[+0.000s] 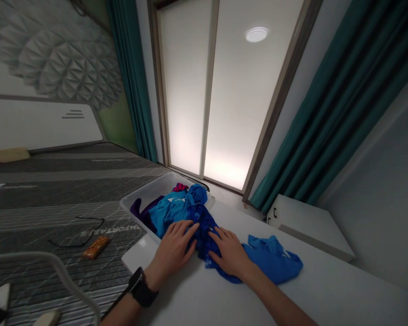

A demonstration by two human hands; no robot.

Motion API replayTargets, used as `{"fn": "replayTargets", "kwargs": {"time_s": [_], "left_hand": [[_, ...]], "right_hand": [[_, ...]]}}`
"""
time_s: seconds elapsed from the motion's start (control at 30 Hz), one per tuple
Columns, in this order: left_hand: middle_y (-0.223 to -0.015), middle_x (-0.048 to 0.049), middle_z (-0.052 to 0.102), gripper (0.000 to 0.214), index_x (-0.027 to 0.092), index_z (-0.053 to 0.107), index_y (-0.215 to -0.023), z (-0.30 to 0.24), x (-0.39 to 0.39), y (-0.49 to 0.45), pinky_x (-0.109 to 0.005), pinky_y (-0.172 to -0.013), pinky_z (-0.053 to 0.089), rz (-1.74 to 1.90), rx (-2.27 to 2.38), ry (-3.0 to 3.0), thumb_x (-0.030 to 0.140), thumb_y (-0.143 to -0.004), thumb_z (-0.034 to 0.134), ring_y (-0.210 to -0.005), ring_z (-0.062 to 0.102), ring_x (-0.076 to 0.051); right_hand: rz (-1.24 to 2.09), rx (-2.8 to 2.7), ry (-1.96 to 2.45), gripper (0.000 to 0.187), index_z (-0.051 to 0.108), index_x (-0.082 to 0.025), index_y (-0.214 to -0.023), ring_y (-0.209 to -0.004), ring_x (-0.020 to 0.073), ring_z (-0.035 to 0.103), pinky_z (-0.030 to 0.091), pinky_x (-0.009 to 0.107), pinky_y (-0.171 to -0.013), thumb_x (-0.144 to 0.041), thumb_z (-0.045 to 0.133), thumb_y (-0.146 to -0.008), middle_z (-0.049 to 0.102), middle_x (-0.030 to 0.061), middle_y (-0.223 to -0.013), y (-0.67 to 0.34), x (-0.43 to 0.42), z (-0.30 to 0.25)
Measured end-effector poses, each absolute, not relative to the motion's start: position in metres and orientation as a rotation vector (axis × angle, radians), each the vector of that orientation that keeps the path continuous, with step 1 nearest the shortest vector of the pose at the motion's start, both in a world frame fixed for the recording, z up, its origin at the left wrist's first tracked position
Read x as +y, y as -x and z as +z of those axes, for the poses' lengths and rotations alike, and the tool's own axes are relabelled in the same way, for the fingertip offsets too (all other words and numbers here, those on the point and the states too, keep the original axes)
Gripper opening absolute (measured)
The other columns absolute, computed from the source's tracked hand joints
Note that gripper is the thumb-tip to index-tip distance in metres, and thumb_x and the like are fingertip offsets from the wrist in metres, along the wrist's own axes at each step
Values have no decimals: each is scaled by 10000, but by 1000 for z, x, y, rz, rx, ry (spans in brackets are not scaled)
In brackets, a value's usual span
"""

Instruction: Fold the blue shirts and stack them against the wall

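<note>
My left hand (177,246), with a black watch (141,285) on its wrist, rests with fingers spread at the left edge of a dark blue patterned garment (201,222). On the other side, my right hand (231,255) lies on the same garment, its fingers stretched apart. The garment runs from the white tabletop up against the clothes in a translucent plastic bin (129,199). Inside that bin are a bright blue garment (172,206), dark purple cloth (146,212) and a bit of red cloth (180,186). A folded blue garment (275,262) lies right of my right hand.
The white table (187,301) adjoins a bed with a grey striped cover (54,190). Glasses (71,245), an orange-brown packet (95,247) and a curved grey tube (59,267) are on the left. A white cabinet (309,226) stands beyond the table, near teal curtains (326,104).
</note>
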State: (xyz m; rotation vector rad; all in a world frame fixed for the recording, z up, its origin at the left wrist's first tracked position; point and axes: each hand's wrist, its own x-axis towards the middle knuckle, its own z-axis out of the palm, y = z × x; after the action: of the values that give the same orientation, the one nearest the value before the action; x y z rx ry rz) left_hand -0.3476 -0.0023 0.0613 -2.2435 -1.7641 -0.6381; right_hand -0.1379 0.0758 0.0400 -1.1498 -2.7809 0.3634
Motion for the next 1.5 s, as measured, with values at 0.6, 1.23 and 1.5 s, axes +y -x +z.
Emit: {"fn": "replayTargets", "kwargs": {"time_s": [0.6, 1.23, 1.5], "left_hand": [[-1214, -125, 597, 529, 194, 434, -1400, 50, 48, 209, -463, -951, 423, -323, -1593, 2807, 279, -881, 492, -1118, 537, -307], [-984, -41, 629, 195, 228, 547, -993, 35, 56, 198, -307, -787, 442, -619, -1704, 2690, 207, -964, 355, -879, 614, -189], [-861, -34, 705, 195, 225, 520, -1028, 44, 59, 206, -281, -655, 389, -582, -2033, 2470, 268, -984, 335, -783, 679, -218]], "right_hand": [[330, -2548, 1385, 564, 517, -205, -1355, -1341, 252, 412, 259, 494, -1156, -131, 510, -796, 462, 86, -1460, -7, 28, 28], [134, -2222, 1546, 345, 572, -214, -1204, -1025, 256, 538, 428, 408, -922, -170, 535, -864, 606, 85, -1055, -60, 4, 25], [-114, -2081, 1431, 379, 659, -191, -1027, -881, 227, 573, 415, 401, -867, -327, 305, -1012, 661, 83, -909, -69, 1, 40]]}}
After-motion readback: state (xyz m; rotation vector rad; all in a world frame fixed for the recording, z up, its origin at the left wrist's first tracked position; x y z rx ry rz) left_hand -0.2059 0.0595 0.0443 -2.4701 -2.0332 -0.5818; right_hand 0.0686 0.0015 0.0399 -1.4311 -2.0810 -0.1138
